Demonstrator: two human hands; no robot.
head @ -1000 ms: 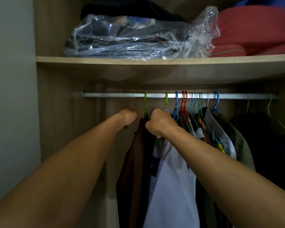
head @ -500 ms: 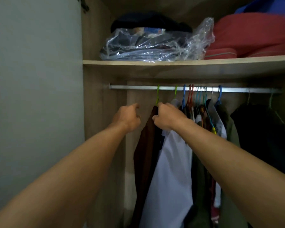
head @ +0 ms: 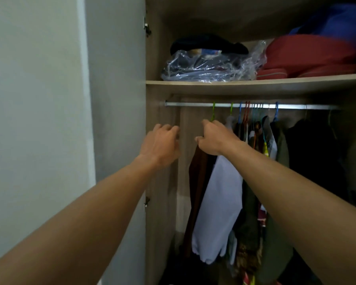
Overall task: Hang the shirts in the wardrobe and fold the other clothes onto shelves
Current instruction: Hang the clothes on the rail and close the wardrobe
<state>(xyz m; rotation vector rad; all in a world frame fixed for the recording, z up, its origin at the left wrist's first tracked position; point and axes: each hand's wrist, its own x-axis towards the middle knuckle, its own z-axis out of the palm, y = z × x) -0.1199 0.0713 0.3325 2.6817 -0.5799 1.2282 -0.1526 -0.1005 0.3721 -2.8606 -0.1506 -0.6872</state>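
- Brown shirt (head: 197,182) hangs on a green hanger (head: 213,112), leftmost on the wardrobe rail (head: 189,104), just beside a white shirt (head: 220,202).
- Right hand (head: 214,139) has its fingers (head: 207,124) curled round the brown shirt's top.
- Left hand (head: 160,145) hovers apart, fingers loosely curled, holding nothing.

The rail (head: 193,104) looks like brushed metal, the shelf (head: 255,84) matt woodgrain, and the bag (head: 210,65) glossy crinkled plastic.

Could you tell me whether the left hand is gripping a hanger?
No, the left hand hovers empty, left of the brown shirt.
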